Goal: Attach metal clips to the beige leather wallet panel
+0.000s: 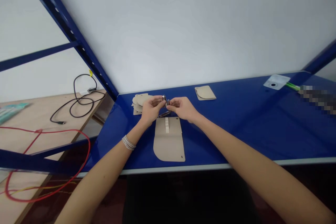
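My left hand (151,108) is closed, its fingertips pinching a small shiny metal piece (164,97). Close beside it, my right hand (183,107) pinches another slim metal piece (168,102); whether the two pieces are joined I cannot tell. Just below the fingertips, a dark, shiny metal piece (164,114) lies at the top edge of an unfolded beige case (169,147). The case lies flat, with a rounded lower left corner, a snap in its upper right corner and a pale strip of loops (167,125) down its upper half.
Beside my left hand is a pile of beige pieces (138,104). A folded beige case (205,93) lies at the back of the blue table (249,122). A white packet (276,82) and a green-handled item (292,86) lie at right. Black cable (91,103) and red cable (88,150) are left.
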The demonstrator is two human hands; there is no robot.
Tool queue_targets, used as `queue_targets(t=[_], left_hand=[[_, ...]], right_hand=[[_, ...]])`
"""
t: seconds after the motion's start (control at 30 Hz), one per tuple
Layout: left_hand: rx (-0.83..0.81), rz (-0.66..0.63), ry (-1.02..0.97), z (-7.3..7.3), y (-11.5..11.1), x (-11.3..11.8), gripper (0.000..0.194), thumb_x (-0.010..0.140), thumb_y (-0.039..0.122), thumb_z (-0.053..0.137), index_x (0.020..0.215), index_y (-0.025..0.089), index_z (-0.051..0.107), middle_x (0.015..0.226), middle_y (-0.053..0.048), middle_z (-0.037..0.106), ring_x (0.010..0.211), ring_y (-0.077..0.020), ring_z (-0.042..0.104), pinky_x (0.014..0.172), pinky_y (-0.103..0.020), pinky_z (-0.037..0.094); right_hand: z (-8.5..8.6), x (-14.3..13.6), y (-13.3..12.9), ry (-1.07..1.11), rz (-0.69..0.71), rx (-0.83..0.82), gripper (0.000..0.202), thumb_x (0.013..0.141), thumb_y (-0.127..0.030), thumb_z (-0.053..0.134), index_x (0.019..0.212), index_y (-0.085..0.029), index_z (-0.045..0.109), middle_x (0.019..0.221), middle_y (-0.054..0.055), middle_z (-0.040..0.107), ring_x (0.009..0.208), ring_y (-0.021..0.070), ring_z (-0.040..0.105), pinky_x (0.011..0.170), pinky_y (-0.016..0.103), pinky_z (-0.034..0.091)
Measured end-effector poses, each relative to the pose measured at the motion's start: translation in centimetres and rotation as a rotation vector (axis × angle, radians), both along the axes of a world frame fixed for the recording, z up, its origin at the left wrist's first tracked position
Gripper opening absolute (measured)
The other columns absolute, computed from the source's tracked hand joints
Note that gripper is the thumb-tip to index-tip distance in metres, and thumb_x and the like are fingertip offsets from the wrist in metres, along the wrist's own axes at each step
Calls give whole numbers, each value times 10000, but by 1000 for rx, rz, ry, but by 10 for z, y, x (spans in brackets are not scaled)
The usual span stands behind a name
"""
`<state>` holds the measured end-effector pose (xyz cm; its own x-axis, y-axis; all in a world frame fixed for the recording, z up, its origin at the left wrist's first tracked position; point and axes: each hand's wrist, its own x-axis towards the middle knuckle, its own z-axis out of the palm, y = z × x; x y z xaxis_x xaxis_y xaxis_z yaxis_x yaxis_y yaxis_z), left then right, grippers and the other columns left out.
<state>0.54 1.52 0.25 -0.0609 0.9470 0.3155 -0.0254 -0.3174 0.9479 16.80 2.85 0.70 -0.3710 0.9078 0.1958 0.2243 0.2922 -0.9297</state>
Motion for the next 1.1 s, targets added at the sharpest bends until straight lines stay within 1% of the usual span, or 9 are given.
queue_targets(t=[0.2,0.33,0.57,0.67,0.73,0.8,0.97,1.03,1.1], left_hand=[[23,9,30,-1,-1,0,269,671,269,725,888,132,643,778,-49,681,712,-154,644,733,-314,526],[27,18,48,-1,0,0,263,673,264,724,888,135,645,785,-49,682,718,-150,644,747,-313,524],[41,24,45,0,-1,1,275,662,268,730,883,140,629,828,-54,681,769,-160,650,787,-323,519],[45,5,12,2,-2,2,289,659,269,733,886,145,603,820,-48,672,762,-156,646,779,-319,520],[30,-14,-12,4,-4,2,329,672,274,723,938,156,570,795,-35,663,726,-148,643,753,-314,523],[12,-35,-20,6,-5,3,385,686,272,711,1008,168,528,768,-19,650,683,-136,635,722,-304,523],[49,-46,21,8,-9,3,427,719,252,683,1077,199,456,776,-4,627,688,-130,630,706,-293,526],[69,-42,52,8,-10,3,382,734,249,668,1046,212,451,770,-3,622,687,-135,628,704,-303,528],[100,-58,80,9,-10,4,275,747,246,654,956,205,480,766,-10,618,693,-140,626,709,-310,527]], right_hand=[[-1,-1,0,-74,-40,39,187,702,-336,614,686,-149,618,668,20,639,638,139,574,640,257,445],[-4,-1,2,-73,-54,52,181,719,-326,600,707,-150,638,679,23,647,639,140,572,643,256,441],[-5,-1,3,0,90,-27,253,776,-314,543,860,-137,705,706,7,651,599,111,525,584,233,409],[-1,-1,0,44,99,-87,323,788,-290,552,1052,-145,670,684,-2,646,560,93,500,549,218,395],[1,-2,-1,107,87,-147,452,784,-251,575,1226,-160,568,690,4,654,561,93,519,533,209,395],[3,-2,-2,162,85,-197,512,783,-221,586,1286,-166,509,683,11,654,572,97,542,518,201,392],[6,-4,-5,203,91,-251,447,773,-198,609,1217,-166,565,643,9,635,555,92,542,490,194,376],[9,-4,-7,213,78,-279,441,764,-192,620,1202,-159,575,640,8,635,530,84,527,481,195,372],[12,-4,-8,224,68,-302,431,758,-185,627,1186,-152,583,622,2,626,507,77,508,481,199,374]])
